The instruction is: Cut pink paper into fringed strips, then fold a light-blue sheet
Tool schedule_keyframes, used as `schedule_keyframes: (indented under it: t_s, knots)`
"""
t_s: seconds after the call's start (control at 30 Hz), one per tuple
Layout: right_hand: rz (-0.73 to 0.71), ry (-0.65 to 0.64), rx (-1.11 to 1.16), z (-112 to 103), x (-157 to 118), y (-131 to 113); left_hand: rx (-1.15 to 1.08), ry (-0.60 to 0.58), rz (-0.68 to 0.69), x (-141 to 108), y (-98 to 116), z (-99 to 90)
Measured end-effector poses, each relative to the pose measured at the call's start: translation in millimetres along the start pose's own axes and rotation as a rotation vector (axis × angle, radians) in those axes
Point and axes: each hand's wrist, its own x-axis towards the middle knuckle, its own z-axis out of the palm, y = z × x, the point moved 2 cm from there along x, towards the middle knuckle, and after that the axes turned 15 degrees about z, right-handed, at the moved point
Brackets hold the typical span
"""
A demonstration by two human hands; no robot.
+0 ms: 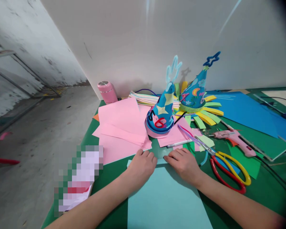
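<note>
A light blue sheet of paper [164, 197] lies on the green table before me, its far edge turned into a narrow folded strip [161, 161]. My left hand [144, 163] has curled fingers closed on the left part of this strip. Towards its right end, my right hand [183, 163] grips the strip too, thumb and fingers pressed together. Between the two hands a short stretch of the fold shows. Both palms and the fingertips' undersides are hidden. Just beyond the hands lies a silver-white pen [178, 143].
Pink paper sheets [119, 114] lie far left, near a pink bottle [107, 92]. Two decorated blue cone hats [163, 109] [194, 90] stand at the back. Red-and-yellow scissors [228, 170], a pink glue gun [238, 140] with a cord, and blue sheets [248, 109] are on the right.
</note>
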Motion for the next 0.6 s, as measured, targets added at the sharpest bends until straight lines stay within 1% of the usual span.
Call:
schedule_keyframes:
  t_s: [0.23, 0.43, 0.6]
  knots:
    - [-0.004, 0.007, 0.009, -7.8, -5.8, -2.2, 0.006, 0.032, -0.012, -10.1, 4.5, 0.9]
    - [-0.022, 0.022, 0.051, -4.5, -12.7, 1.5, -0.006, 0.067, -0.021, -26.0, 6.3, 5.7]
    - [-0.055, 0.009, 0.098, -4.7, -16.7, 6.0, -0.031, 0.099, -0.045, -38.3, 4.0, 8.4]
